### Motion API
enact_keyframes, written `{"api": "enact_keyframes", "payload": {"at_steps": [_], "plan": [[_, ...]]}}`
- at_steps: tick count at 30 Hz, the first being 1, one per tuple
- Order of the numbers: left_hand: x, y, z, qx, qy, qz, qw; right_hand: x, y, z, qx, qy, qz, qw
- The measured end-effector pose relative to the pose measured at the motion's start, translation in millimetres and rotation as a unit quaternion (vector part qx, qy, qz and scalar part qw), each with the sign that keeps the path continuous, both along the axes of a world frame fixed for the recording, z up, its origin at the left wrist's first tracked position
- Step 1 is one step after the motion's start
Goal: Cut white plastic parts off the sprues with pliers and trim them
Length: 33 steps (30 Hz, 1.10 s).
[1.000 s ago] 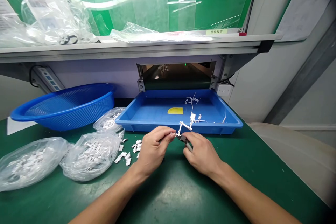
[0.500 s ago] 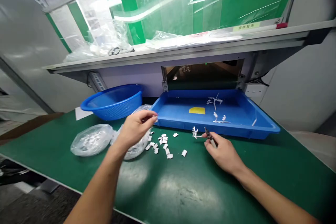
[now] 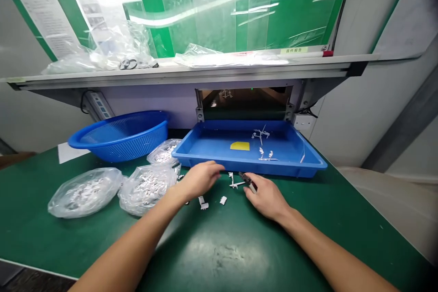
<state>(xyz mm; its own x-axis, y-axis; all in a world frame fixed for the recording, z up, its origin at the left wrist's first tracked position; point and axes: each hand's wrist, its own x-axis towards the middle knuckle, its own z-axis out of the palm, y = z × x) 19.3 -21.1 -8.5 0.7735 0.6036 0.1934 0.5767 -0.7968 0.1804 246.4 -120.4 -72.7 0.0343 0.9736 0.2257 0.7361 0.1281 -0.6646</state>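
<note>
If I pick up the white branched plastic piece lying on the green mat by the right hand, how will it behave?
The white branched plastic piece is probably light and rather stiff, since it keeps its shape on the green mat. Its thin arms look fragile and might snap if bent. Its branches will likely stop it rolling, though it may tip.

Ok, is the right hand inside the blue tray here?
No, the right hand is in front of the blue tray, above the green mat, holding small side cutters.
</note>
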Motion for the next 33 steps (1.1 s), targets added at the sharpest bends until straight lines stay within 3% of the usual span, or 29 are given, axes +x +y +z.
{"api": "enact_keyframes", "payload": {"at_steps": [4,9,11,12,14,17,21,24,26,28,31,33], "plan": [[39.2,16.2,-19.5,0.008,0.068,-0.045,0.997,2.5,-0.2,6.2,-0.005,0.028,0.017,0.999],[39.9,-1.5,-20.6,0.005,0.038,-0.041,0.998,5.0,-3.7,21.0,-0.04,0.122,0.021,0.991],[37.3,-12.2,-16.5,-0.058,-0.025,-0.026,0.998,6.2,-5.0,26.8,-0.047,0.167,0.014,0.985],[36.4,-16.2,-14.5,-0.125,-0.065,-0.016,0.99,6.9,-5.3,29.0,-0.045,0.176,0.005,0.983],[35.2,-20.5,-11.5,-0.304,-0.139,0.004,0.942,8.9,-5.6,31.5,-0.037,0.172,-0.014,0.984],[32.1,-18.2,-9.1,-0.527,-0.184,-0.006,0.83,12.3,-5.7,31.4,-0.022,0.159,0.006,0.987],[24.9,-12.1,-7.3,-0.651,-0.191,-0.055,0.732,14.1,-7.6,30.4,-0.003,0.134,0.042,0.99],[22.4,-14.2,-3.9,-0.69,-0.168,-0.072,0.7,12.5,-9.4,32.5,0.009,0.122,0.042,0.992],[23.5,-18.6,-1.0,-0.673,-0.152,-0.075,0.72,11.4,-10.0,34.5,0.019,0.129,0.023,0.991],[25.9,-23.2,0.7,-0.596,-0.175,-0.061,0.781,11.3,-9.8,35.8,0.046,0.162,-0.026,0.985],[28.5,-27.1,-1.5,-0.367,-0.244,-0.033,0.897,12.5,-8.0,35.0,0.067,0.167,-0.08,0.98],[29.0,-27.8,-5.7,-0.222,-0.262,-0.035,0.939,11.9,-6.9,32.3,0.043,0.091,-0.056,0.993]]}}
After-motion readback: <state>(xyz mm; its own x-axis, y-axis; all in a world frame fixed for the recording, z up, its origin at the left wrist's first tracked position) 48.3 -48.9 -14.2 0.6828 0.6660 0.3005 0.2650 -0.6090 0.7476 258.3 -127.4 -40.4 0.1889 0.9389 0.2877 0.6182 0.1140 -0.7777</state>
